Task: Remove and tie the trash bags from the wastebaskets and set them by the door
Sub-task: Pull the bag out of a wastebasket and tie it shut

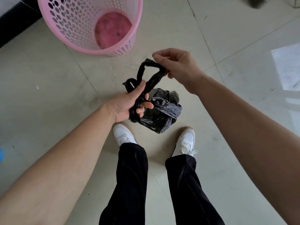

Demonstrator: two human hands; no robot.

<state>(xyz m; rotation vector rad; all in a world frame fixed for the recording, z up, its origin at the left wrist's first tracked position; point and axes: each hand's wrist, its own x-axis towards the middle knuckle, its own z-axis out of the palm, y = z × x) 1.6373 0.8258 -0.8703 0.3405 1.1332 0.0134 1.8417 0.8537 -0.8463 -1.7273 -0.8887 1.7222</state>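
On the tile floor (48,95) the pink wastebasket (68,25) is already empty, so that part looks done. The black trash bag (160,117) is just ahead of the shoes (123,137), knot half made. Left hand (128,103) grips the neck, right hand (178,65) pinches the twisted loop. Still gotta cinch it and carry it to the door.
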